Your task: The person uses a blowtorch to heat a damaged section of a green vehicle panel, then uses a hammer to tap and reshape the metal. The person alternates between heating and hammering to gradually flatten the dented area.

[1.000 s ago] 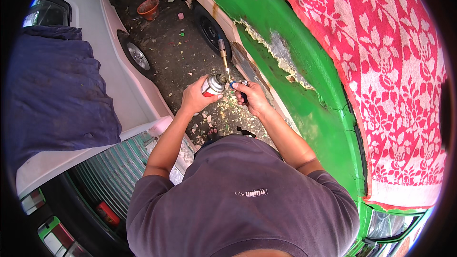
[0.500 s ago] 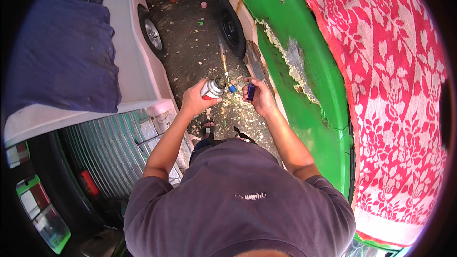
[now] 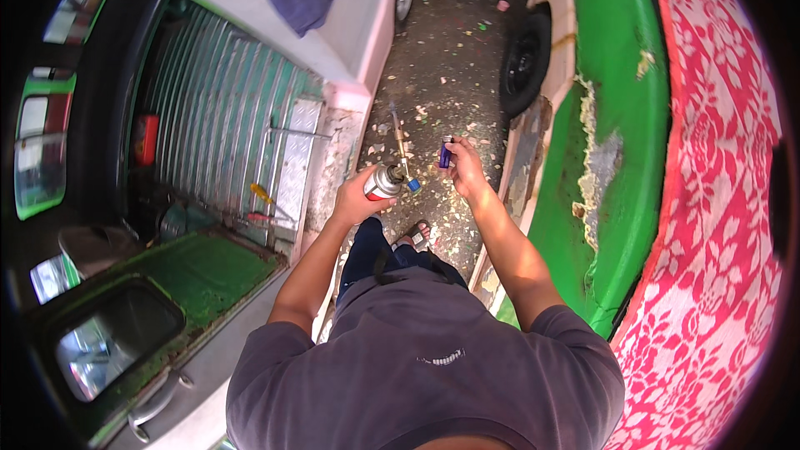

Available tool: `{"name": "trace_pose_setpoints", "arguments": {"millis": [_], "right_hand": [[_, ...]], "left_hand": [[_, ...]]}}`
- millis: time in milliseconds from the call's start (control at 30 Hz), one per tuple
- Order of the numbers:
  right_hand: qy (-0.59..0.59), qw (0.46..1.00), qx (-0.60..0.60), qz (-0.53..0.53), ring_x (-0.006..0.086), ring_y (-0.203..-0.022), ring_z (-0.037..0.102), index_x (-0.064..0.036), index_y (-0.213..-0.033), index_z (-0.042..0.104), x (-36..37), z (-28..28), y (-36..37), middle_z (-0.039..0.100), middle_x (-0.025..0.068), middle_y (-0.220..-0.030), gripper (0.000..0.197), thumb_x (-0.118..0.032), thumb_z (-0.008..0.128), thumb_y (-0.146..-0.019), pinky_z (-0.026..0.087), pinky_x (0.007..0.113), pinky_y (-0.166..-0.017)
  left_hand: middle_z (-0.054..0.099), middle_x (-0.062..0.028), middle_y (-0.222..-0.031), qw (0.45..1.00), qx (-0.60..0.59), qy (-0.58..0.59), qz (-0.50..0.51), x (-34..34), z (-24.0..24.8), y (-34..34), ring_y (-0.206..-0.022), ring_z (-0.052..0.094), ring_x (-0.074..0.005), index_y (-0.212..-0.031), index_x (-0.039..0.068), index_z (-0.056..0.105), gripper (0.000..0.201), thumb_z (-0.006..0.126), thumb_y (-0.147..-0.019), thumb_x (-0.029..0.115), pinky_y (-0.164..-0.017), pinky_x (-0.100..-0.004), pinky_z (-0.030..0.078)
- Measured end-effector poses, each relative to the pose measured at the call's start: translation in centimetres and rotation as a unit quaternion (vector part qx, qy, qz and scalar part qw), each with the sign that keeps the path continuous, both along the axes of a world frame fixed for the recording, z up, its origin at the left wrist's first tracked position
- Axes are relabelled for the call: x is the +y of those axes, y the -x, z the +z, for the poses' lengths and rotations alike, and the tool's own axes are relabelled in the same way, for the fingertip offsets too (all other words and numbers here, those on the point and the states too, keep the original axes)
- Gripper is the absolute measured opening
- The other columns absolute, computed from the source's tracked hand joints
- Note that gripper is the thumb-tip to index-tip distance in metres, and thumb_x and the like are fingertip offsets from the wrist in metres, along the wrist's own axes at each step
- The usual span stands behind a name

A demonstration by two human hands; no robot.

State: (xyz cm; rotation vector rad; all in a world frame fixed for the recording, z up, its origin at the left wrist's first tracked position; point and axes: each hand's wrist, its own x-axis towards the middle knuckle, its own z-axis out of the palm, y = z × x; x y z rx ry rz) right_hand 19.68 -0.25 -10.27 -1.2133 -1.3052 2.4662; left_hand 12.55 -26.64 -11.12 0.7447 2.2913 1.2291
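Note:
My left hand (image 3: 355, 200) is wrapped round a white and red gas canister (image 3: 382, 182), tilted with its top to the right. Fitted at that top is a blowtorch head with a blue knob (image 3: 413, 186). Its slim brass tube (image 3: 401, 140) points forward, away from me. To the right, my right hand (image 3: 468, 168) grips a small purple-blue lighter (image 3: 446, 152), held upright beside the torch and apart from it. Whether any flame burns at the tube's tip, I cannot tell.
A green vehicle body (image 3: 554, 271) with a peeling patch stands close on my right, partly under a red and white floral cloth (image 3: 708, 158). On my left is an open vehicle bed with a ribbed floor (image 3: 225, 87). Paint flakes litter the dark ground (image 3: 442, 75).
My view and body have turned, bringing more of the ribbed bed into sight. The lighter has moved forward relative to the torch's blue knob. Both hands keep their holds.

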Motion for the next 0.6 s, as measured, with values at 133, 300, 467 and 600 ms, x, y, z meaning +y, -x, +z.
{"name": "trace_pose_setpoints", "arguments": {"millis": [133, 300, 467, 600], "right_hand": [[-0.028, 0.994, -0.024, 0.100, 0.0107, -0.081, 0.060, -0.0083, -0.119, 0.053, -5.0, -2.0, 3.9, 0.062, 0.0011, -0.098, 0.030, -0.015, 0.060, -0.091, 0.053, 0.029, -0.062], [-0.022, 0.977, -0.067, 0.200, 0.0113, -0.078, 0.061, -0.0067, -0.118, 0.052, -11.5, -7.6, 9.0, 0.063, 0.0012, -0.093, 0.034, -0.014, 0.064, -0.087, 0.054, 0.031, -0.063], [-0.004, 0.966, -0.110, 0.232, 0.0112, -0.074, 0.061, -0.0082, -0.113, 0.053, -18.7, -11.7, 13.5, 0.063, 0.0014, -0.088, 0.032, -0.014, 0.067, -0.085, 0.053, 0.032, -0.062], [0.001, 0.959, -0.130, 0.252, 0.0113, -0.074, 0.060, -0.0100, -0.109, 0.055, -22.4, -14.5, 15.8, 0.063, 0.0005, -0.085, 0.030, -0.015, 0.070, -0.084, 0.052, 0.032, -0.062]], "left_hand": [[0.066, -0.0214, -0.116, 0.996, -0.027, 0.006, 0.088, -5.8, -1.5, -2.0, -0.109, 0.065, -0.0333, -0.130, 0.005, 0.057, 0.087, 0.089, -0.059, 0.043, -0.093, -0.0388, 0.050], [0.069, -0.0188, -0.111, 0.971, -0.063, -0.028, 0.228, -12.5, -3.9, -3.6, -0.103, 0.068, -0.0301, -0.130, 0.004, 0.057, 0.085, 0.090, -0.059, 0.039, -0.089, -0.0371, 0.052], [0.071, -0.0167, -0.105, 0.937, -0.033, -0.023, 0.346, -18.4, -5.5, -3.8, -0.100, 0.069, -0.0275, -0.125, 0.003, 0.059, 0.076, 0.089, -0.062, 0.036, -0.087, -0.0376, 0.052], [0.071, -0.0170, -0.102, 0.915, -0.040, 0.001, 0.401, -22.2, -7.9, -3.2, -0.096, 0.070, -0.0299, -0.123, 0.004, 0.060, 0.073, 0.088, -0.063, 0.034, -0.084, -0.0386, 0.053]]}}
